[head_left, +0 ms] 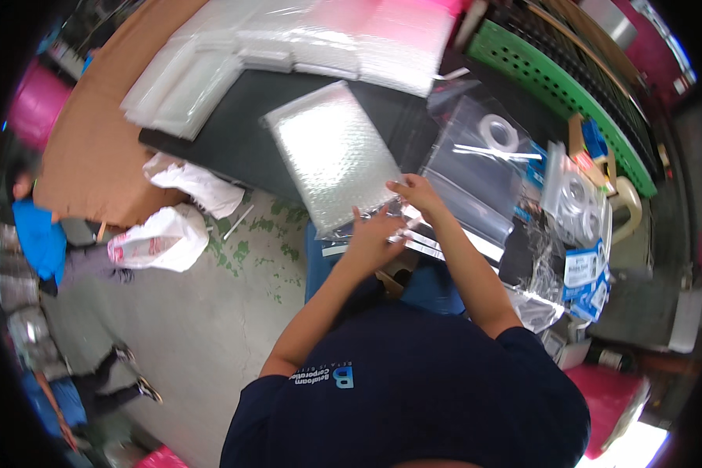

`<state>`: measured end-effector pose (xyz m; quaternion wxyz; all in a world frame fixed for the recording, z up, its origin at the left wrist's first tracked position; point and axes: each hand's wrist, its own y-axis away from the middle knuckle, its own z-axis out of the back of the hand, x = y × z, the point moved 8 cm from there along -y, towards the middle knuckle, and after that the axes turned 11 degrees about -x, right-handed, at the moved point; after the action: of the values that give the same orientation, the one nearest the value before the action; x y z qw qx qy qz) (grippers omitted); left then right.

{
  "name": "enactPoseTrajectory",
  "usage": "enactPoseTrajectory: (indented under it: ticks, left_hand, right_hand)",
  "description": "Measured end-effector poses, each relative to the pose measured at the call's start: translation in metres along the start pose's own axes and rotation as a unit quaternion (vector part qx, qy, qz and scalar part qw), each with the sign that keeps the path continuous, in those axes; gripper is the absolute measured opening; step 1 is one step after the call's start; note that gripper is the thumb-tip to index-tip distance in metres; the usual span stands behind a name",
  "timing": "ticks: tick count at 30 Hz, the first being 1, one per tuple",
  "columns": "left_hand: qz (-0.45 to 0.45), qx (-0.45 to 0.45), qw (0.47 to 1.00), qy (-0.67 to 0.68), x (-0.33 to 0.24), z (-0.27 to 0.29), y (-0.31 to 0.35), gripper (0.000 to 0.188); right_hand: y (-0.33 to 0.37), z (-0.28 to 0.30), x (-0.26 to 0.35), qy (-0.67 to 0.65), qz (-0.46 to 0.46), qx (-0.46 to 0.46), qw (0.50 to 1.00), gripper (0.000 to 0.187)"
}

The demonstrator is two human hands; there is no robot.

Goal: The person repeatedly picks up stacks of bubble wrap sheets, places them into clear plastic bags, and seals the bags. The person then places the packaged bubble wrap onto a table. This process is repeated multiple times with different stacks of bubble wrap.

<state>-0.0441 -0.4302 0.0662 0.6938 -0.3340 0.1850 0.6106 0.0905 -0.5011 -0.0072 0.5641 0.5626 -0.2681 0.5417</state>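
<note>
A flat silvery-clear bubble-wrap pouch (pixel 331 148) lies tilted on the black tabletop (pixel 269 117), its near end toward me. At its near right corner my right hand (pixel 420 196) is closed, fingers bent over the edge. My left hand (pixel 373 236) rests with spread fingers at the pouch's near edge, where crinkled clear plastic shows underneath. Just right of my hands lies a stack of clear plastic bags (pixel 476 175) with a white strip along the near edge. On the bags sit a white tape roll (pixel 498 134) and a thin white strip (pixel 495 154).
Stacked bubble-wrap pouches (pixel 304 39) line the far side. A green perforated crate (pixel 554 93) stands far right. More tape rolls (pixel 577 199) and a blue-white packet (pixel 585 273) are at the right. White plastic bags (pixel 168 238) lie left beside brown cardboard (pixel 101 148). Other people are at the left.
</note>
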Motion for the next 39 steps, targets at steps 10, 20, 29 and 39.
enactPoseTrajectory:
  ticks: [10,20,29,39]
  left_hand:
    - [-0.007,0.022,0.973,-0.23,0.036,0.02,-0.002,0.042]
    - [-0.034,-0.05,0.995,-0.078,0.008,0.031,-0.046,0.048]
    - [0.32,-0.078,0.781,0.531,-0.023,-0.072,-0.045,0.039]
    - [0.245,-0.179,0.747,0.592,-0.035,-0.043,-0.023,0.03]
  right_hand:
    - [0.093,0.363,-0.028,0.202,0.14,-0.699,0.672,0.042]
    - [0.187,0.464,-0.174,0.411,-0.099,-0.616,0.665,0.041]
    - [0.19,0.107,-0.003,0.403,0.499,-0.036,0.766,0.053]
    - [0.165,0.09,-0.055,-0.573,-0.125,-0.057,0.808,0.065]
